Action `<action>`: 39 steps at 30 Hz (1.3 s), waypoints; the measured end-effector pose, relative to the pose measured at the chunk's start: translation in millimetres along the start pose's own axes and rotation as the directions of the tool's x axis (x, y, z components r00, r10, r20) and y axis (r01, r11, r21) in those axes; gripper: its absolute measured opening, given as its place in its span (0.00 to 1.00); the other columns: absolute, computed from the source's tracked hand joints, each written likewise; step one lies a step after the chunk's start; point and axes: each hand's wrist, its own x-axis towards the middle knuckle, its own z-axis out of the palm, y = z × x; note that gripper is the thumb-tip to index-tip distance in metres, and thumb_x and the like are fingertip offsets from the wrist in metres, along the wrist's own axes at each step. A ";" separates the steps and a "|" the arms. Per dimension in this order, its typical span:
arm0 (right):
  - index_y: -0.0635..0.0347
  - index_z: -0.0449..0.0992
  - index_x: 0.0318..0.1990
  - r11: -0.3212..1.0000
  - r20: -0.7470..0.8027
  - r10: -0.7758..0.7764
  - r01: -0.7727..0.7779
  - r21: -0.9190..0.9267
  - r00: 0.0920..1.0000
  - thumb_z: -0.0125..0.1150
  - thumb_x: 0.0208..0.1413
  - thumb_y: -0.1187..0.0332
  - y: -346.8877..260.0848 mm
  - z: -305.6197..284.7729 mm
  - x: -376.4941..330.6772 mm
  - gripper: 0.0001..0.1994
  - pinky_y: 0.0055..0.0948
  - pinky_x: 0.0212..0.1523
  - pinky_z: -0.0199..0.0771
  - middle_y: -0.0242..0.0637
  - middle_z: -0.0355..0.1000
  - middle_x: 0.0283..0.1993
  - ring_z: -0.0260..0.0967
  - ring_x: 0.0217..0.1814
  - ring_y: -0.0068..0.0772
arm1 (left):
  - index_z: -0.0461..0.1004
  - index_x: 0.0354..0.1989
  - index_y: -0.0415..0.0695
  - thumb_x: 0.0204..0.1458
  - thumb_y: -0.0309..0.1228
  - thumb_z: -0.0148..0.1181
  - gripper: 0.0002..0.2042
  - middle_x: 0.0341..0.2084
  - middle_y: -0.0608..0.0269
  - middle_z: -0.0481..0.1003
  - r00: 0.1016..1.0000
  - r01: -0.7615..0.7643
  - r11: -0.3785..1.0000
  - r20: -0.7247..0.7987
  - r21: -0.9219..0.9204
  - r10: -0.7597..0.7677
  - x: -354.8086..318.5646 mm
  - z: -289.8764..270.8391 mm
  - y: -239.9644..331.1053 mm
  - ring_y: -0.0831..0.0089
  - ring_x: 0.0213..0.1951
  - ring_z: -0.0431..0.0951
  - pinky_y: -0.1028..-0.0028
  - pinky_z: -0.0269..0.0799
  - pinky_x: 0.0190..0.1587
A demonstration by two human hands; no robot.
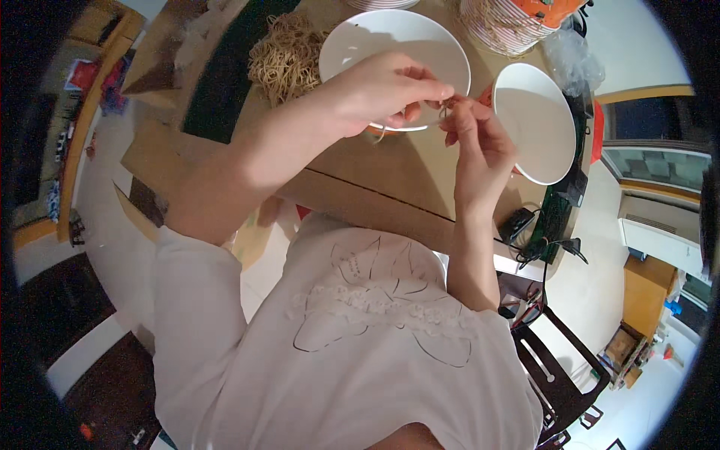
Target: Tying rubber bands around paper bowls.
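Note:
My left hand (390, 94) and my right hand (480, 146) meet above the brown cardboard-covered table (375, 172), fingertips pinched together on a thin tan rubber band (444, 112) stretched between them. Just behind the hands lies a white plate (375, 37) with an orange object partly hidden under its near rim. A second white plate (534, 124) sits to the right of my right hand. A heap of tan rubber bands (286, 56) lies left of the first plate.
A stack of white plates wrapped in rubber bands (499, 26) stands at the back right beside a clear plastic bag (574, 60). Black cables and a power adapter (544, 240) hang off the table's right edge. A dark chair (559, 375) stands lower right.

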 end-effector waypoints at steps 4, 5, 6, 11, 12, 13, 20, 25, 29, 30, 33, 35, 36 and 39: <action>0.68 0.75 0.41 1.000 0.017 -0.023 0.023 0.001 1.000 0.57 0.56 0.76 6.6 -3.7 -6.7 0.07 0.15 0.30 0.67 0.33 0.74 0.34 0.68 0.31 0.16 | 0.75 0.31 0.37 0.52 0.33 0.58 0.10 0.17 0.69 0.67 0.998 0.033 0.998 -0.042 -0.049 -0.035 -2.4 5.4 1.0 0.85 0.15 0.61 0.83 0.52 0.14; 0.68 0.75 0.41 0.999 0.015 -0.034 0.034 0.003 0.999 0.57 0.56 0.76 7.3 -4.2 -7.5 0.07 0.15 0.30 0.68 0.34 0.74 0.35 0.69 0.32 0.16 | 0.75 0.30 0.37 0.52 0.33 0.58 0.10 0.16 0.70 0.66 0.997 0.051 0.997 -0.047 -0.056 -0.053 -2.1 5.6 -0.1 0.86 0.15 0.60 0.83 0.51 0.14; 0.68 0.75 0.41 0.999 0.013 -0.035 0.035 0.006 0.999 0.57 0.56 0.76 7.3 -3.4 -7.8 0.07 0.15 0.30 0.68 0.34 0.74 0.35 0.69 0.32 0.16 | 0.75 0.30 0.37 0.52 0.33 0.58 0.10 0.16 0.70 0.66 0.997 0.052 0.997 -0.047 -0.053 -0.055 -2.1 5.4 -0.7 0.86 0.15 0.60 0.83 0.51 0.14; 0.66 0.76 0.37 0.994 -0.087 -0.112 0.111 -0.023 0.990 0.58 0.54 0.78 3.8 3.5 -9.9 0.05 0.15 0.33 0.69 0.34 0.75 0.34 0.69 0.33 0.17 | 0.75 0.30 0.39 0.53 0.35 0.57 0.10 0.14 0.74 0.64 1.000 0.010 1.000 -0.010 -0.009 -0.011 -0.5 4.9 -2.9 0.88 0.15 0.59 0.85 0.47 0.14; 0.66 0.76 0.37 0.994 -0.089 -0.111 0.110 -0.022 0.990 0.58 0.54 0.78 4.8 3.2 -9.5 0.05 0.15 0.33 0.69 0.34 0.75 0.34 0.69 0.33 0.17 | 0.75 0.30 0.39 0.53 0.35 0.57 0.10 0.14 0.74 0.64 1.000 0.012 1.000 -0.009 -0.007 -0.012 -0.5 5.1 -2.5 0.88 0.15 0.59 0.85 0.47 0.14; 0.66 0.77 0.37 0.980 -0.085 -0.185 0.177 -0.094 0.979 0.59 0.53 0.79 6.8 2.8 -8.5 0.05 0.16 0.33 0.69 0.34 0.75 0.34 0.69 0.33 0.17 | 0.75 0.30 0.39 0.53 0.35 0.57 0.10 0.14 0.74 0.64 1.000 0.015 1.000 -0.011 0.007 -0.015 -0.6 5.3 -1.7 0.88 0.15 0.59 0.85 0.47 0.14; 0.65 0.77 0.34 0.858 -0.032 -0.447 0.418 -0.300 0.894 0.62 0.47 0.82 13.0 1.9 -4.1 0.07 0.20 0.32 0.70 0.36 0.75 0.33 0.69 0.31 0.21 | 0.75 0.32 0.39 0.53 0.35 0.58 0.10 0.14 0.74 0.64 0.998 0.029 0.999 -0.050 0.020 -0.028 -3.9 6.9 3.5 0.88 0.15 0.59 0.85 0.49 0.14; 0.66 0.76 0.35 0.884 -0.040 -0.386 0.358 -0.301 0.922 0.61 0.49 0.81 8.2 3.1 -5.9 0.05 0.19 0.33 0.71 0.36 0.75 0.34 0.70 0.32 0.21 | 0.76 0.34 0.38 0.50 0.31 0.61 0.09 0.17 0.72 0.67 0.998 -0.010 0.994 -0.065 0.106 0.017 -8.8 5.0 3.4 0.87 0.17 0.61 0.84 0.52 0.16; 0.66 0.75 0.36 0.990 -0.034 -0.107 0.103 -0.097 0.994 0.60 0.52 0.78 2.7 2.8 -9.2 0.05 0.18 0.36 0.72 0.34 0.74 0.35 0.70 0.34 0.20 | 0.76 0.34 0.41 0.50 0.31 0.61 0.08 0.19 0.73 0.69 0.979 -0.129 0.946 -0.116 0.297 0.170 -11.9 7.6 -0.6 0.88 0.20 0.64 0.86 0.56 0.19; 0.66 0.75 0.36 0.990 -0.035 -0.107 0.103 -0.097 0.994 0.60 0.52 0.78 3.7 2.2 -9.0 0.05 0.18 0.36 0.72 0.34 0.74 0.35 0.70 0.34 0.20 | 0.76 0.34 0.41 0.50 0.31 0.61 0.08 0.19 0.73 0.69 0.979 -0.129 0.946 -0.115 0.298 0.170 -11.3 6.6 -4.9 0.88 0.20 0.64 0.86 0.56 0.19; 0.66 0.74 0.37 0.994 0.032 -0.080 0.083 -0.075 0.996 0.60 0.53 0.77 6.9 0.5 -7.5 0.05 0.18 0.36 0.71 0.32 0.72 0.34 0.70 0.34 0.18 | 0.76 0.34 0.39 0.50 0.30 0.61 0.07 0.23 0.71 0.72 0.904 -0.370 0.830 -0.046 0.417 0.425 -9.6 4.7 -14.0 0.86 0.24 0.68 0.85 0.62 0.23; 0.65 0.73 0.35 0.997 0.033 -0.033 0.035 -0.066 0.999 0.60 0.53 0.77 5.8 0.6 -7.0 0.03 0.17 0.36 0.70 0.31 0.71 0.32 0.69 0.33 0.18 | 0.75 0.34 0.39 0.50 0.28 0.60 0.06 0.25 0.71 0.74 0.879 -0.364 0.774 -0.085 0.518 0.470 -15.5 9.6 -11.2 0.85 0.28 0.71 0.84 0.66 0.26; 0.65 0.73 0.35 0.997 0.029 -0.035 0.036 -0.066 0.999 0.60 0.53 0.77 7.0 1.5 -6.5 0.03 0.17 0.36 0.70 0.31 0.71 0.32 0.69 0.33 0.18 | 0.75 0.34 0.39 0.50 0.28 0.60 0.06 0.25 0.71 0.74 0.879 -0.366 0.773 -0.081 0.519 0.470 -18.6 12.5 -9.7 0.85 0.28 0.71 0.84 0.66 0.26; 0.66 0.73 0.34 0.998 0.006 -0.069 0.069 0.003 0.998 0.59 0.53 0.77 11.8 3.8 -6.2 0.03 0.16 0.34 0.68 0.31 0.71 0.32 0.68 0.32 0.16 | 0.74 0.33 0.41 0.51 0.26 0.58 0.03 0.29 0.70 0.75 0.849 -0.364 0.659 -0.057 0.658 0.526 -30.0 19.2 -9.6 0.85 0.31 0.72 0.84 0.68 0.28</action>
